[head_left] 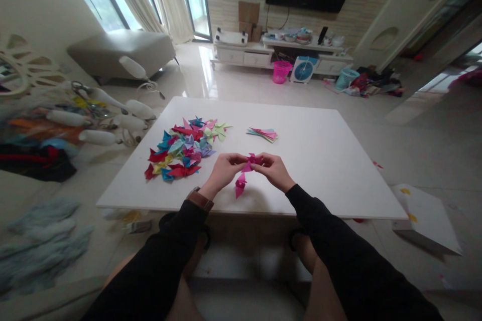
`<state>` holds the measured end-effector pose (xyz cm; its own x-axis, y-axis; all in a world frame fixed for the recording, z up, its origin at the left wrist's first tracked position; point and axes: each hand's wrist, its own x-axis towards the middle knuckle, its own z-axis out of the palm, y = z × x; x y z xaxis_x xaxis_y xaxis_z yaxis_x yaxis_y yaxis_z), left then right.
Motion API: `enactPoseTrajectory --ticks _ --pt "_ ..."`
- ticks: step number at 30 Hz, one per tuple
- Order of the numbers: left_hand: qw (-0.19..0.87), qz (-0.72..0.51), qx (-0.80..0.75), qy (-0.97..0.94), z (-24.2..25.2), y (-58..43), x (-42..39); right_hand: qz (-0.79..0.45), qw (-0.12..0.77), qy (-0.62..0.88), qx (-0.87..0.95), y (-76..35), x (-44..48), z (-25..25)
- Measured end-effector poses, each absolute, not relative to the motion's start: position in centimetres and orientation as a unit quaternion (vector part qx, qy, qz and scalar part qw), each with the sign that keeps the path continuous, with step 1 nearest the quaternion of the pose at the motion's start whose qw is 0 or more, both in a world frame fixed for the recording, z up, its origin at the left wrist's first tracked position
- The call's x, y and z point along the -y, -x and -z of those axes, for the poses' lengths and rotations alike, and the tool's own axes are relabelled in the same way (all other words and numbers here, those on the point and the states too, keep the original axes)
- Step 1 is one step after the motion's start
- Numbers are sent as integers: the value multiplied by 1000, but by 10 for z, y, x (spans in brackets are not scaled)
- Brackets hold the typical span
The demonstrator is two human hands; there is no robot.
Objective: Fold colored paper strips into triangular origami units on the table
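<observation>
Between my two hands is a pink folded paper piece [248, 164], held just above the white table [320, 160]. My left hand [227, 168] pinches its left side, and my right hand [271, 168] pinches its right side. Below them on the table lies another pink origami piece [240, 185], apart from both hands. To the left spreads a pile of origami cranes [184, 148] in red, blue, yellow, green, purple and pink. A small fanned stack of coloured paper [263, 134] rests beyond my hands.
A lamp with several white shades [130, 120] stands close to the table's left side. On the floor at the right is a white box-like object [427, 215]. A pink basket [281, 71] and a blue fan [303, 69] stand by the far cabinet.
</observation>
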<state>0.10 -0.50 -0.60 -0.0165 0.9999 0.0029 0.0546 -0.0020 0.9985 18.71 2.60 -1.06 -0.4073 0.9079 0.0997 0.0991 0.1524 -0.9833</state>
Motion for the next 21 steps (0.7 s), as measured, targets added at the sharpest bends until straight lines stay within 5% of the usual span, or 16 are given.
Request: enactPoseTrajectory --ticks 21 --pt "448 -456 -512 -574 11 3 3 -402 424 402 705 -197 -31 4"
